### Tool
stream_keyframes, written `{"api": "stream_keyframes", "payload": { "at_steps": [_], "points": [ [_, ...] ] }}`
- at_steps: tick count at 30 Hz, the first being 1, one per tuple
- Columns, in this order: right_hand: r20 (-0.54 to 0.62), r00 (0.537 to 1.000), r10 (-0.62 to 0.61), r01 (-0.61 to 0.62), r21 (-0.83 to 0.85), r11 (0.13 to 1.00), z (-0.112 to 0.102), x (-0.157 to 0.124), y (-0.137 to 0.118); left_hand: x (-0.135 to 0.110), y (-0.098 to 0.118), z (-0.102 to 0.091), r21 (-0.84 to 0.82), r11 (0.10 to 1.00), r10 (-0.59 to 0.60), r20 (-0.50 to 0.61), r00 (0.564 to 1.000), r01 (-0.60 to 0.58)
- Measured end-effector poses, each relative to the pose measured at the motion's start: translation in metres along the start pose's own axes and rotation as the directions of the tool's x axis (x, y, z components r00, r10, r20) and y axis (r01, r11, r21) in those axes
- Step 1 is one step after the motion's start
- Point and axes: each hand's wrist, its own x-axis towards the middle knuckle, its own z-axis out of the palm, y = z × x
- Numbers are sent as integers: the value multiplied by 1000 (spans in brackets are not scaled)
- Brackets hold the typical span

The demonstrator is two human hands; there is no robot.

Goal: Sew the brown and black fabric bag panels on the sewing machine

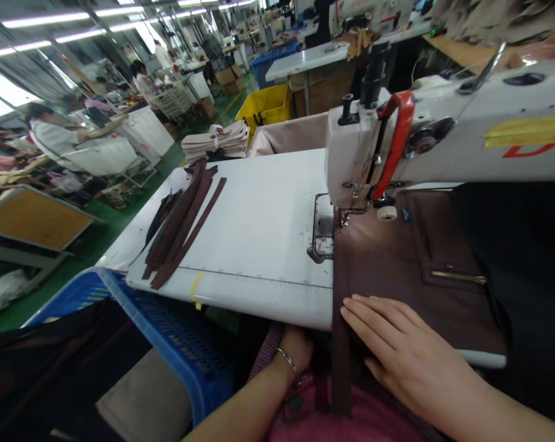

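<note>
A dark brown fabric panel (pixel 379 264) with a zipped pocket lies under the presser foot of the sewing machine (pixel 346 216). Along its left edge runs a brown fabric strip (pixel 341 368), its end hanging over the table edge toward my lap. My right hand (pixel 397 344) rests flat on the panel, fingers stretched out, fingertips at the strip. Below the table's front edge is my left hand (pixel 300 344), a bracelet on its wrist; its fingers are hidden. The brass zipper (pixel 459 277) sits to the right of my right hand.
Loose brown strips (pixel 185 227) lie on the left of the white table (pixel 263 215). A blue plastic basket (pixel 167 331) stands against its front left. Behind are a tied fabric stack (pixel 217 142) and a yellow bin (pixel 271 107). People sit at work farther left.
</note>
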Motion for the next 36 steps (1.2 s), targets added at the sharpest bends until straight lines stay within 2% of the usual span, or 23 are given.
{"api": "stream_keyframes", "payload": {
  "at_steps": [2, 4, 5, 7, 10, 11, 12, 13, 15, 17, 18, 19, 21, 22, 23, 25, 26, 29, 31, 32, 33, 34, 36],
  "points": [
    [9, 1000, -15, 16, -33, 999, 4, -1, 1, -10, 3, -1, -41, 999, -22, 5, 1000, 22],
    [-1, 1000, -25, 25, -40, 999, 6, -1, 2, -32, 12, -17, -95, 994, -57, -22, 998, 54],
    [-16, 1000, -24, 23, -28, 999, 6, -1, 3, -43, 20, -32, -105, 992, -76, -40, 996, 72],
    [-52, 999, -13, 13, 13, 1000, 5, 2, 5, -59, 43, -80, -79, 987, -148, -66, 987, 142],
    [-80, 997, 5, 0, 62, 998, 3, 9, 8, -50, 86, -167, 288, 943, -217, 159, 963, 165],
    [-83, 997, 10, -4, 70, 998, 3, 12, 9, -38, 99, -191, 449, 882, -248, 178, 952, 146],
    [-87, 996, 17, -10, 75, 997, 2, 14, 9, -22, 110, -207, 600, 791, -231, 111, 967, 120],
    [-95, 995, 22, -15, 78, 997, 2, 16, 8, -4, 118, -216, 734, 674, -183, 59, 981, 81],
    [-119, 992, 39, -29, 82, 996, 3, 16, 5, 33, 125, -209, 885, 465, -24, 21, 999, -8],
    [-157, 986, 63, -49, 90, 995, 5, 14, 0, 61, 118, -183, 906, 409, 98, 71, 993, -105],
    [-175, 982, 75, -58, 98, 994, 6, 12, -2, 70, 111, -168, 892, 407, 174, 134, 976, -195],
    [-190, 978, 87, -67, 109, 992, 7, 11, -4, 76, 103, -154, 850, 418, 272, 221, 937, -321],
    [-206, 971, 124, -92, 157, 983, 7, 11, -6, 79, 85, -137, 682, 450, 490, 352, 798, -577],
    [-206, 966, 155, -113, 201, 973, 6, 12, -6, 78, 77, -133, 580, 470, 573, 374, 730, -665],
    [-200, 960, 197, -143, 254, 956, 3, 13, -6, 76, 70, -132, 495, 493, 624, 372, 687, -716],
    [-171, 942, 288, -212, 361, 908, -3, 18, -3, 70, 63, -131, 440, 519, 650, 353, 673, -733],
    [-155, 936, 316, -233, 399, 887, -5, 19, -1, 67, 62, -130, 458, 496, 658, 357, 664, -738],
    [-134, 936, 326, -239, 440, 866, -10, 19, 3, 60, 63, -123, 568, 334, 712, 371, 596, -752],
    [-130, 953, 273, -199, 411, 889, -9, 14, 4, 58, 65, -118, 591, 281, 750, 356, 558, -756],
    [-125, 962, 241, -178, 383, 907, -8, 12, 4, 57, 65, -116, 579, 304, 763, 328, 557, -757],
    [-120, 971, 207, -154, 346, 925, -8, 10, 4, 57, 66, -115, 554, 360, 764, 287, 578, -751],
    [-110, 978, 174, -133, 311, 941, -7, 8, 3, 57, 67, -116, 518, 446, 750, 230, 621, -730],
    [-92, 987, 132, -104, 260, 960, -8, 6, 2, 58, 69, -118, 421, 644, 661, 116, 741, -639]
  ]
}}
